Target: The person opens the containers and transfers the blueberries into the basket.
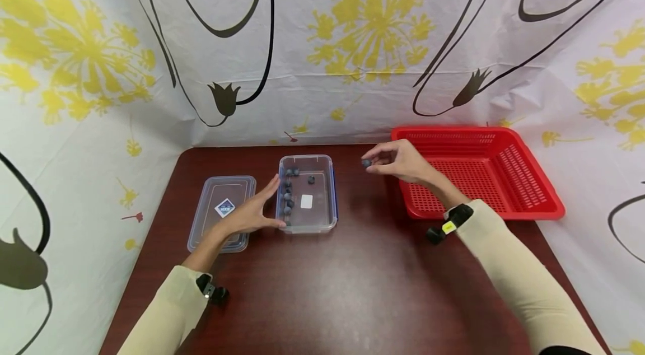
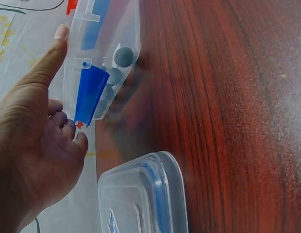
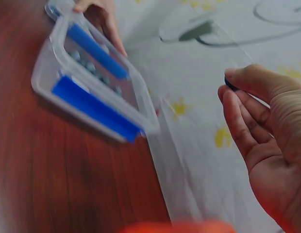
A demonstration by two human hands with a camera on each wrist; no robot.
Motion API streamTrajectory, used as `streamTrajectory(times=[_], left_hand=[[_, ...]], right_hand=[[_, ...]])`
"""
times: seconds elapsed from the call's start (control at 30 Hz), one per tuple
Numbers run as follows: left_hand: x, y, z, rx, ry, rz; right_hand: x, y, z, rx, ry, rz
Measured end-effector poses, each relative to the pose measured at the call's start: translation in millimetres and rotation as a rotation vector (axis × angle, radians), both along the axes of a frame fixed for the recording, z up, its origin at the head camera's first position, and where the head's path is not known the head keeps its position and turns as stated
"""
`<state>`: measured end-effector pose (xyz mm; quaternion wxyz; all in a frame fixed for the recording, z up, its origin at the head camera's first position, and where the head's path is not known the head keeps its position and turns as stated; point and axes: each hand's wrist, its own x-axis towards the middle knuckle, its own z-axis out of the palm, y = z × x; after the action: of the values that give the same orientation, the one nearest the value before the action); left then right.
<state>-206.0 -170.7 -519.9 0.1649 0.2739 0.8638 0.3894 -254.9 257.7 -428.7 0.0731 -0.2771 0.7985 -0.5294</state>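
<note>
In the head view my right hand (image 1: pixel 403 162) pinches a small dark blue-grey ball (image 1: pixel 366 163) between thumb and fingertips, above the table to the right of a clear plastic box (image 1: pixel 322 226). The right wrist view shows the same pinch, with the ball mostly covered by the fingers. My left hand (image 1: pixel 252 212) is spread along the box's left side, thumb toward the near corner and fingers farther back, at its rim. Inside the box, several similar balls (image 1: pixel 288 196) line the left wall, and one ball (image 1: pixel 311 180) lies apart. Blue flaps (image 3: pixel 97 109) hang on the box's sides.
A clear lid (image 1: pixel 206 215) with a blue-and-white label lies left of the box, partly under my left forearm. At the right stands a red perforated basket (image 1: pixel 541 187), behind my right wrist. A patterned cloth (image 1: pixel 302 52) surrounds the dark wooden table (image 1: pixel 327 299).
</note>
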Motion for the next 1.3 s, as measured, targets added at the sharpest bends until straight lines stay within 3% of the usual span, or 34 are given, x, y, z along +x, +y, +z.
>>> streamTrajectory(times=[0.4, 0.57, 0.7, 0.9, 1.3], left_hand=[[-0.1, 0.6, -4.2, -0.016, 0.014, 0.005], [0.9, -0.1, -4.5, -0.016, 0.010, 0.007], [0.6, 0.1, -2.5, -0.012, 0.010, 0.008], [0.0, -0.4, -1.2, -0.025, 0.023, 0.010], [-0.8, -0.7, -3.5, -0.023, 0.002, 0.011]], right_hand=[[-20.8, 80.9, -4.5, 0.060, -0.129, -0.077], [-31.6, 108.9, -13.4, 0.140, -0.166, -0.140], [-42.0, 127.5, -24.1, 0.223, -0.189, -0.146], [-54.7, 146.1, -45.3, 0.357, -0.229, -0.111], [-59.1, 160.8, -72.9, 0.413, -0.294, -0.131]])
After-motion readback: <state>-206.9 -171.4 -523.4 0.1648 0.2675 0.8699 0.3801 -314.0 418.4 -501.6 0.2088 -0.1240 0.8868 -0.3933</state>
